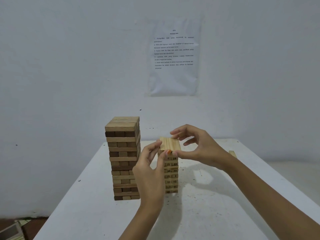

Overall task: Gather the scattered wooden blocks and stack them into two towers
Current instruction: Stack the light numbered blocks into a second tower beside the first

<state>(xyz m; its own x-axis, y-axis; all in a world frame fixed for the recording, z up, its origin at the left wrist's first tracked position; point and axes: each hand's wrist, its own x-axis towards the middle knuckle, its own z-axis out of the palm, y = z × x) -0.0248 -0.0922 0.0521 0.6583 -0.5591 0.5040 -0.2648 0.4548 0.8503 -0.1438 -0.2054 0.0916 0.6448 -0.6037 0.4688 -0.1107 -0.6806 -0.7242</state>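
Right of the tall brown-and-tan wooden block tower | left hand, right hand pinch pale rectangular wooden blocks | likely light, rigid, smooth: grip long edges.

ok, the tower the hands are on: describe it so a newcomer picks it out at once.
On the white table stand two wooden block towers. Take the shorter, pale pine tower on the right, whose top layer the left hand and right hand pinch. Unlike the taller tower of mixed dark and light brown blocks, its block ends carry printed black numbers.
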